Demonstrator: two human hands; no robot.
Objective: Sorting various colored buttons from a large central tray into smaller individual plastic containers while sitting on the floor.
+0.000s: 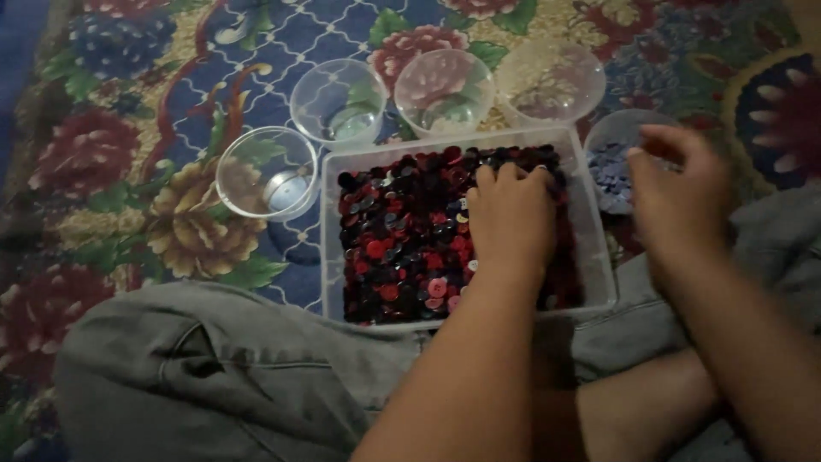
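A clear rectangular plastic box (332, 257) holds a heap of red, black and pink buttons (402, 239). My left hand (511, 218) rests palm down in the box, fingers curled into the buttons at its right side. My right hand (680, 201) hovers over a small clear cup (603, 141) that holds pale blue-grey buttons (611, 175), with the fingertips pinched together; I cannot tell if a button is between them.
Several more clear round cups stand around the box: one at the left (267, 173) and three along the far side (339, 103) (444, 92) (552, 83). All sit on a floral cloth (128, 128). My grey-trousered legs (231, 368) are in the foreground.
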